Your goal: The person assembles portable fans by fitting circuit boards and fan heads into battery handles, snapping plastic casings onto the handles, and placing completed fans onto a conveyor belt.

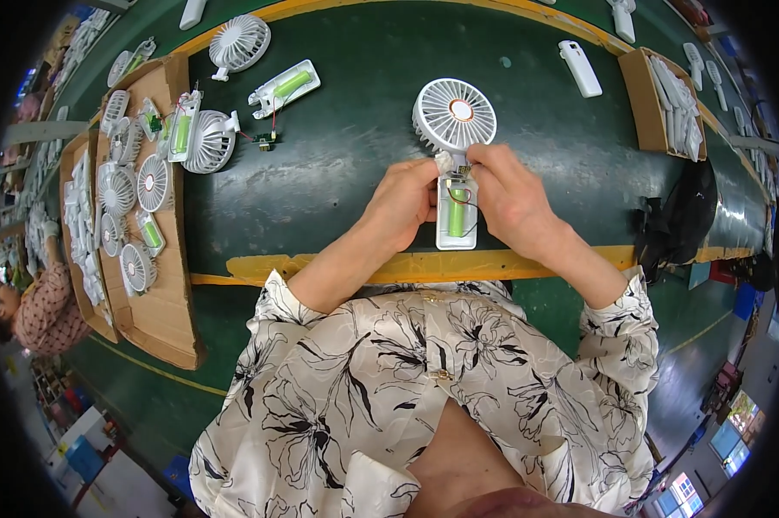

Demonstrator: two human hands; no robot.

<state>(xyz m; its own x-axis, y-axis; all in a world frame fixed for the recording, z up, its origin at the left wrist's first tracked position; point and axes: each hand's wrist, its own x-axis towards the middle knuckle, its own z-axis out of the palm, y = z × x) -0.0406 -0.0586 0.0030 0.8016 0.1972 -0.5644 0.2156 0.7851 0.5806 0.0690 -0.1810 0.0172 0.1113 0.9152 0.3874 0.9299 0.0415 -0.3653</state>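
Observation:
Both my hands hold a white handheld fan near the front edge of the green bench. Its round caged head [445, 105] points away from me. The handle [445, 238] is open toward me and shows a green battery [457, 213] with thin dark wires beside it. My left hand [400, 204] is closed on the left side of the neck, with a bit of white at its fingertips that I cannot make out. My right hand [512, 194] pinches the right side of the neck, by a small circuit part [463, 170]. The fingertips hide part of the joint.
At left, a cardboard box [169, 285] holds several fans, beside another box of white parts [80, 229]. Loose on the bench lie a fan [239, 45], a battery-filled handle half [267, 97] and a white cover [581, 69]. A carton [644, 91] and black bag [687, 211] stand right.

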